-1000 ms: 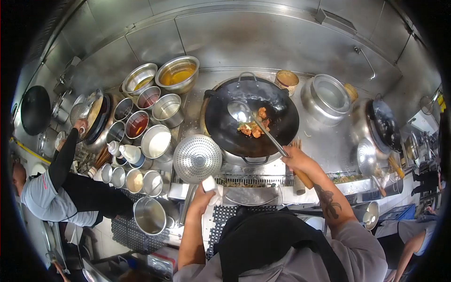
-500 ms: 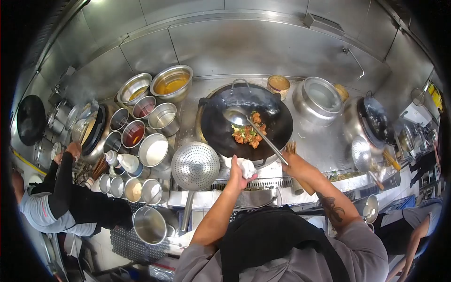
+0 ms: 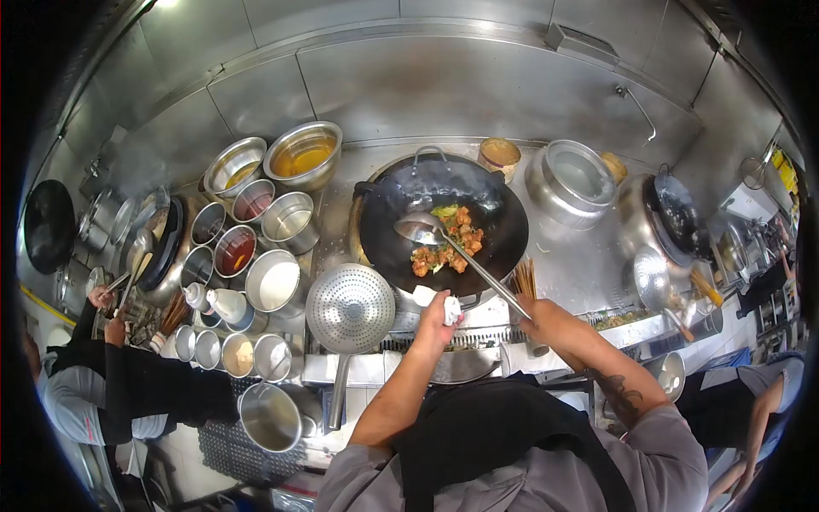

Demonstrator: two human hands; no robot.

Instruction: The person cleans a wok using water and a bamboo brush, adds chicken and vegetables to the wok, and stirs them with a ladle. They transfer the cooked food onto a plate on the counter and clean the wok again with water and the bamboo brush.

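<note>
A black wok (image 3: 392,264) sits on the burner in front of me, holding browned chunks of food (image 3: 448,258) with bits of green. My left hand (image 3: 438,317) is closed around a folded white cloth (image 3: 450,311) at the wok's near rim; whether it grips a wok handle under the cloth is hidden. In my right hand (image 3: 546,319), the fingers wrap the end of a long metal ladle (image 3: 486,275). The ladle's bowl (image 3: 418,229) rests inside the wok, at the left of the food.
A perforated strainer (image 3: 350,309) lies left of the wok. Beyond it are metal pots of sauces (image 3: 236,251), squeeze bottles (image 3: 229,304) and bowls of yellow liquid (image 3: 304,157). A large pot (image 3: 580,179) stands at right. Co-workers (image 3: 111,375) are at both sides.
The food has shifted and spread in the wok, with more green showing at the top. The ladle bowl has moved slightly within the wok. The left co-worker's hands have moved.
</note>
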